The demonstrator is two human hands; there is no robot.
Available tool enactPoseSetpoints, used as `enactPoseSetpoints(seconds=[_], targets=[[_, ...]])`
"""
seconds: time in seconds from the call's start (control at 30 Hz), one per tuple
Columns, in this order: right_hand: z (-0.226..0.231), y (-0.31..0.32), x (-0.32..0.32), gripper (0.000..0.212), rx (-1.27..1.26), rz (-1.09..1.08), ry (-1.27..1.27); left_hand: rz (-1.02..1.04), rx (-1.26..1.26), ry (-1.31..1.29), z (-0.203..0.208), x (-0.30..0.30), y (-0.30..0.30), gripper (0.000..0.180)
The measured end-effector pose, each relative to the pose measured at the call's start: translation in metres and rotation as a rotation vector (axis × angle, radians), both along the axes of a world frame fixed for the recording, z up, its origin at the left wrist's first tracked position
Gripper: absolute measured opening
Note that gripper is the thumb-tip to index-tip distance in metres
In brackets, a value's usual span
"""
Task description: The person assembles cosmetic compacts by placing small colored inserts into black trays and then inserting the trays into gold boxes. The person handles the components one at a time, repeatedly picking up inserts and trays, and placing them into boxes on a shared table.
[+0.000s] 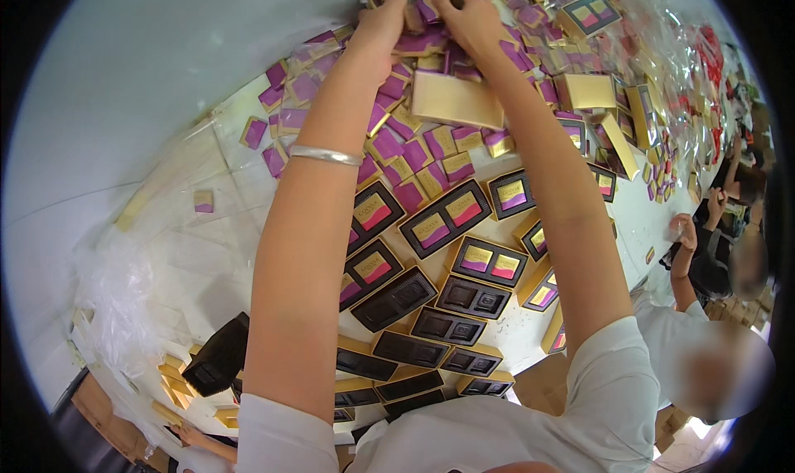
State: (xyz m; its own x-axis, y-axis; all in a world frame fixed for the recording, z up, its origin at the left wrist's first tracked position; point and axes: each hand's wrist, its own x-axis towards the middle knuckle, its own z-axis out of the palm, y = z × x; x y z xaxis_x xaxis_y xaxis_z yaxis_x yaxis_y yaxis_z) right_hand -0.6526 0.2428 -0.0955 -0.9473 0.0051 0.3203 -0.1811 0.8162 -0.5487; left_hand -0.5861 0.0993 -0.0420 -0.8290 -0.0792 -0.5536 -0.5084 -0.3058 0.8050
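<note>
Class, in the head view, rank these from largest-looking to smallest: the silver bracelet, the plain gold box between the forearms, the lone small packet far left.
1. Gold box
2. Silver bracelet
3. Lone packet

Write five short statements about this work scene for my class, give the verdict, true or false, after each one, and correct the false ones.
1. The left hand and the right hand are both among purple-and-gold pieces. True.
2. The silver bangle is on the right forearm. False: it is on the left forearm.
3. A plain gold box lies nearer the person's body than the hands do. True.
4. Every compartment of the black-lined boxes is filled. False: several are empty.
5. A lone piece lies apart, to the left of the left forearm. True.
</note>
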Motion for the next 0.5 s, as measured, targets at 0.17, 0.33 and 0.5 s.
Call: enactPoseSetpoints(seconds=[0.17,0.33,0.5], targets=[[0.002,-0.023,0.025,0.034,-0.405,0.100,0.044,0.266,0.270,0.013,0.003,0.006,0.014,0.053],[0.047,-0.048,0.087,0.032,-0.365,0.261,0.120,0.305,0.564,0.146,0.008,0.028,0.000,0.036],[0.082,-0.063,0.146,0.021,-0.204,0.445,0.362,0.357,0.822,0.295,0.006,0.082,-0.007,0.034]])
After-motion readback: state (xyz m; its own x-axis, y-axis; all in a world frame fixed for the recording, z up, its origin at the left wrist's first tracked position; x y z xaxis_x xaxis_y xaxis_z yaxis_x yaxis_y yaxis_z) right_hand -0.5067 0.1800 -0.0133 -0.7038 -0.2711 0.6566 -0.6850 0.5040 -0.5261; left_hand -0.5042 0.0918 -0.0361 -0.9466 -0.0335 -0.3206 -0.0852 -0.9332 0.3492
